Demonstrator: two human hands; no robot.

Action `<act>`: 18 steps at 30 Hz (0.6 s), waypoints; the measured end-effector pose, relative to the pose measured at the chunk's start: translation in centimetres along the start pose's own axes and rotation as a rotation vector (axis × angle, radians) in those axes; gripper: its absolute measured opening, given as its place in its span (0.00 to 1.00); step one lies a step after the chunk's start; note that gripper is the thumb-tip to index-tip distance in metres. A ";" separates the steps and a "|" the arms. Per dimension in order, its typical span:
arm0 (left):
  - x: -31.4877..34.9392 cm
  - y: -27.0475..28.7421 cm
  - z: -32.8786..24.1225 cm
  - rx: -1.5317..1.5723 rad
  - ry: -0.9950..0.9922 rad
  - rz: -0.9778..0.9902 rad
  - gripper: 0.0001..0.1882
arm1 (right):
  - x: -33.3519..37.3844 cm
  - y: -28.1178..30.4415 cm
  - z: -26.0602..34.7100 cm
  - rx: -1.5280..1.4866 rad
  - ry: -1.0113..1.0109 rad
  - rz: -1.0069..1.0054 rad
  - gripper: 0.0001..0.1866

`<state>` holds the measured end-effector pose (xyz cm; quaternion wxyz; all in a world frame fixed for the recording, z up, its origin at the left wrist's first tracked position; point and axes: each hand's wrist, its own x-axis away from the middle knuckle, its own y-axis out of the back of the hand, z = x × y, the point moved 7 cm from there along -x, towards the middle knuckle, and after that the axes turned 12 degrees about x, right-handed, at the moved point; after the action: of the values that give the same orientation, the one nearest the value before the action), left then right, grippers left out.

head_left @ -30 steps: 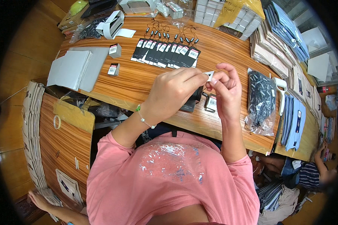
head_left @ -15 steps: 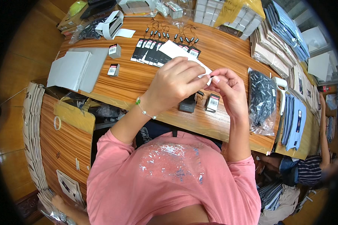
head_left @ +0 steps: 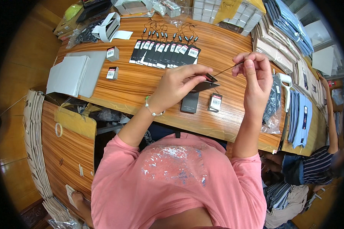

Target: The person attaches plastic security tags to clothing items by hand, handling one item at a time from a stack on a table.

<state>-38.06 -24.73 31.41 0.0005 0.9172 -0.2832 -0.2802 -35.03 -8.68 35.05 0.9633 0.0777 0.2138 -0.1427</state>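
My left hand (head_left: 181, 83) pinches black hang tags (head_left: 203, 87) above the table, seen nearly edge-on. A thin dark cord (head_left: 226, 70) runs taut from the tags to my right hand (head_left: 257, 78), whose thumb and forefinger are closed on its other end. Just below the tags lie a stack of black cards (head_left: 189, 103) and, to its right, a small stack of tags with white-and-red labels (head_left: 215, 102). Beyond my left hand, a fanned row of black labelled hang tags (head_left: 166, 53) has its cords and small black toggles spread toward the far side.
Two small label stacks (head_left: 112, 73) stand at left, near white sheets (head_left: 68, 74). A bag of black cord pieces (head_left: 272, 108) and a white tape dispenser (head_left: 286, 89) lie at right. Folded garments (head_left: 273, 49) pile up behind. Another person's arm (head_left: 330, 110) shows at far right.
My right hand has moved up and right, drawing the cord out straight. The held tags have turned from a white face to a dark one and come lower, uncovering the fanned row.
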 end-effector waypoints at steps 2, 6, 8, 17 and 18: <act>0.1 -0.1 1.1 0.202 0.110 -0.044 0.11 | -0.1 -0.3 0.7 -0.096 0.047 0.034 0.04; -0.3 -0.7 2.0 0.437 0.246 0.032 0.16 | -0.6 -1.6 1.5 -0.246 0.038 0.114 0.05; -0.8 -0.5 0.8 0.145 0.000 0.037 0.25 | -0.7 -2.1 1.7 -0.226 0.029 0.151 0.05; -0.6 -2.1 0.0 -0.226 -0.102 -0.042 0.47 | -0.7 -2.3 2.3 -0.182 0.007 0.116 0.05; -0.6 -1.8 0.4 -0.111 -0.062 -0.053 0.45 | -0.8 -2.1 2.4 -0.198 0.026 0.101 0.05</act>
<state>-37.72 -22.85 31.05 0.0354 0.9139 -0.2427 -0.3235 -35.46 -10.95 37.34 0.9693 -0.0051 0.2354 -0.0714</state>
